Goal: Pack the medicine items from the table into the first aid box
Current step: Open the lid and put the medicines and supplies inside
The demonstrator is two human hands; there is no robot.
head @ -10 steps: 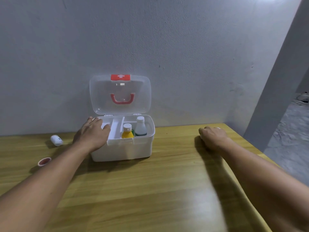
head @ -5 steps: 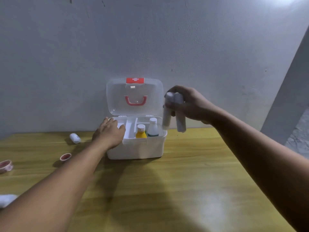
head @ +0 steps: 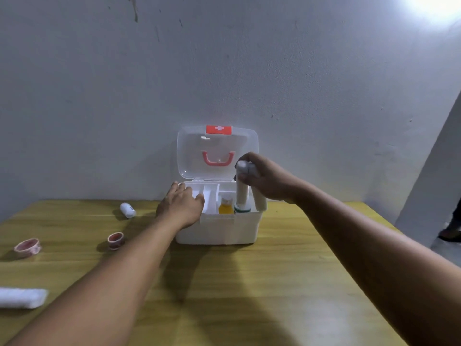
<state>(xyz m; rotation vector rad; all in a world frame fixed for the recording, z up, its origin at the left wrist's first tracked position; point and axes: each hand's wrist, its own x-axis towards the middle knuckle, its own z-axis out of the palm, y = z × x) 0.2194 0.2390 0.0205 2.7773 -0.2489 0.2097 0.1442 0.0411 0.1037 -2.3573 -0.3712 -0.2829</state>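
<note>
The white first aid box [head: 219, 231] stands open on the wooden table [head: 274, 283], its clear lid [head: 192, 156] up against the wall. My left hand [head: 180, 204] rests on the box's left rim, fingers over the tray. My right hand [head: 264, 181] grips two white tubes [head: 241, 193] upright over the box's right compartment, their lower ends dipping inside. A yellow bottle [head: 226, 207] stands in the box; the bottle beside it is mostly hidden by the tubes.
Left of the box lie a small white roll [head: 127, 210], a small tape roll [head: 115, 240], a larger tape roll [head: 27, 247] and a white bandage pack [head: 22, 297]. The table's right edge runs diagonally by a doorway.
My right hand lifted the two white tubes off the table and has lowered them from above the box into its right compartment. My left hand stayed on the box's left rim.
</note>
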